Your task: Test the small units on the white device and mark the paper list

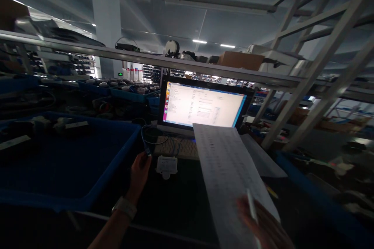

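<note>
Between the fingers of my left hand (140, 168) is the plug end of a blue network cable (147, 147), which loops up in front of the monitor. Just right of that hand a small white plastic box (166, 166) with a printed label lies on the dark bench. My right hand (261, 221), blurred by motion, grips a white pen (251, 205) over a long printed sheet of paper (223, 163). The sheet's upper end covers part of the keyboard (175, 146) and the monitor's lower edge.
A lit monitor (201, 105) stands behind the keyboard. At left sits a large blue bin (117, 163) with several devices inside; another blue bin (309, 190) is at right. Overhead runs a shelf (146, 56) bearing a cardboard box (241, 60). Metal posts (321, 58) rise at right.
</note>
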A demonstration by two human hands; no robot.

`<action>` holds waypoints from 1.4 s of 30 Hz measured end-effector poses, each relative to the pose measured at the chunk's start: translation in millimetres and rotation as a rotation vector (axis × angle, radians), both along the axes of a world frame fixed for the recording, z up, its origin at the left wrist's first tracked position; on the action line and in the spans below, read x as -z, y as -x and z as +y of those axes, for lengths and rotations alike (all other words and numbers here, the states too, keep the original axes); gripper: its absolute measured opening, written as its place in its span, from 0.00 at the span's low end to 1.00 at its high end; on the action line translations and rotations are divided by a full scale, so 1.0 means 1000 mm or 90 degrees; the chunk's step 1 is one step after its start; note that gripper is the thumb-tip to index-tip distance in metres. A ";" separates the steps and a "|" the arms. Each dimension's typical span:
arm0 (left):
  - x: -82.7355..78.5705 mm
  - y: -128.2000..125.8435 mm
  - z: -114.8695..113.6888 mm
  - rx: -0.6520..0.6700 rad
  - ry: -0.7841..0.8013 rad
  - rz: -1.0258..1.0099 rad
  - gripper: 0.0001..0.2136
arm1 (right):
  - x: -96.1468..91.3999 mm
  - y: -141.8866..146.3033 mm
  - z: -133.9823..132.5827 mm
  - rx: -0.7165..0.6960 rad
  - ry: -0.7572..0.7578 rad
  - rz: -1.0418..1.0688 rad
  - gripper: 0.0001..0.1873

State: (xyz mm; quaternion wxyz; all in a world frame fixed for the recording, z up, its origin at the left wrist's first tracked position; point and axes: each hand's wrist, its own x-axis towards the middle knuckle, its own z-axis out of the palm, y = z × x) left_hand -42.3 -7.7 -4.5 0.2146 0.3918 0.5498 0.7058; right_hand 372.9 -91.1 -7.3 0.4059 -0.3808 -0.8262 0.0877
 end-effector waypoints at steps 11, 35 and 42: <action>-0.004 0.000 0.000 -0.034 0.029 0.058 0.21 | 0.006 0.045 0.031 -0.058 0.105 -0.222 0.32; -0.010 -0.002 -0.003 -0.056 0.041 0.088 0.18 | -0.015 0.110 0.080 0.057 0.433 0.317 0.23; -0.008 -0.002 -0.001 -0.046 0.019 0.080 0.17 | -0.001 0.118 0.071 0.070 0.383 0.240 0.15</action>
